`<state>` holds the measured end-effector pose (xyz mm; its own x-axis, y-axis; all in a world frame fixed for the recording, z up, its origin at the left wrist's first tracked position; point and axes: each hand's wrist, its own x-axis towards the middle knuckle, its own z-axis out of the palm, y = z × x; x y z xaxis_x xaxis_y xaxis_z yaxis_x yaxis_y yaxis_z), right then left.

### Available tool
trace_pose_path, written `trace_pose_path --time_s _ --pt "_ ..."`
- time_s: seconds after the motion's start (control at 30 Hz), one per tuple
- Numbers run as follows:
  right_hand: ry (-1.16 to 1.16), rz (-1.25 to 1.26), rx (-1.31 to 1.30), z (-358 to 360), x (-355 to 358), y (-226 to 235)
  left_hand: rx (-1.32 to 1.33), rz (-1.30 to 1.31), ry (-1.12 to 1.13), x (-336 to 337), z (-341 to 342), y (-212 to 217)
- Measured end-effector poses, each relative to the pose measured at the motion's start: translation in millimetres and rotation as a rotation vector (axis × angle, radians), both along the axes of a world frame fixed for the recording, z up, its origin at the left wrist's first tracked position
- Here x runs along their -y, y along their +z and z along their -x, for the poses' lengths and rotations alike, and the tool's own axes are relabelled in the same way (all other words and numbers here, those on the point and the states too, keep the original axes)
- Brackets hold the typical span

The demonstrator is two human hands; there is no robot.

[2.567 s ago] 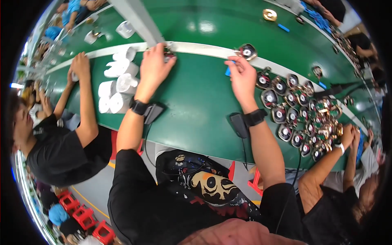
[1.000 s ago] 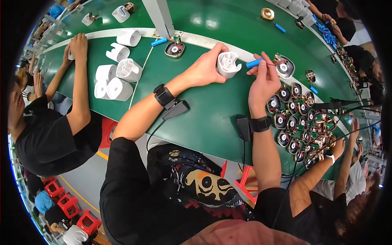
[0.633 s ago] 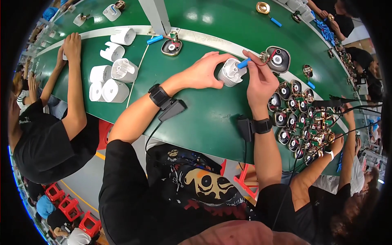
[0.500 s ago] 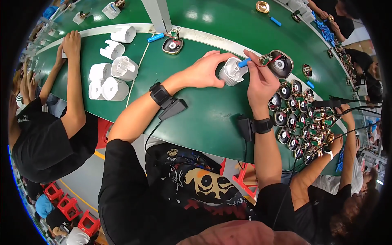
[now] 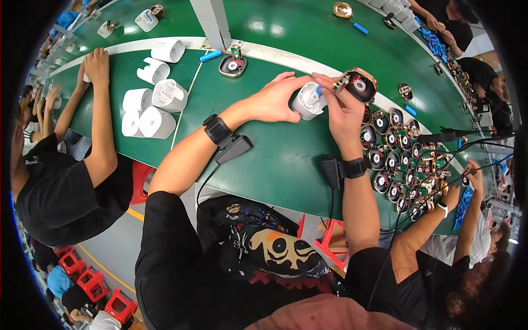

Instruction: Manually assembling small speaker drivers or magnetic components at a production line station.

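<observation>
My left hand [image 5: 275, 100] is wrapped round a white ribbed plastic housing [image 5: 308, 108], holding it tilted above the bench with its open top toward my right hand. With its fingers pinched, my right hand [image 5: 344, 113] holds a blue cylindrical battery [image 5: 319, 91], whose end sits in the housing's opening. The fingers hide much of the battery. Just beyond those fingers is a gold-rimmed black cap [image 5: 361, 86] with a small circuit board and wires, which seems to be carried along with the battery.
White housings [image 5: 157, 122] stand in a group at left. A similar cap assembly [image 5: 232, 66] with a blue battery [image 5: 210, 56] lies near the metal post [image 5: 212, 25]. Many cap assemblies [image 5: 393, 159] crowd the right side, crossed by black cables. Co-workers' arms [image 5: 99, 121] reach in from both sides.
My right hand has moved left and the battery has gone deeper into the white housing. The gold-rimmed cap has shifted left with it. My left hand keeps its hold.
</observation>
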<state>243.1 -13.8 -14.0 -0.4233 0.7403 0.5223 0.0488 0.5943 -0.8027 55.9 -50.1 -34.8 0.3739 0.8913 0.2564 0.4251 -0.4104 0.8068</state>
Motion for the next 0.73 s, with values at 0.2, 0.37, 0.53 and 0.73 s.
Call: trace_pose_path --time_s 0.2,0.37,0.53,0.73 --pt "0.016 0.229 -0.019 1 -2 -13 -0.016 0.013 0.014 1 -1 2" --pt "-0.014 0.506 -0.237 16 8 -18 0.006 0.017 0.014 0 -1 1" --pt "-0.014 0.687 -0.293 17 2 -15 -0.026 0.019 -0.027 -7 1 0" --pt "0.094 0.738 -0.321 33 -3 -14 0.004 0.000 0.005 -3 3 5"
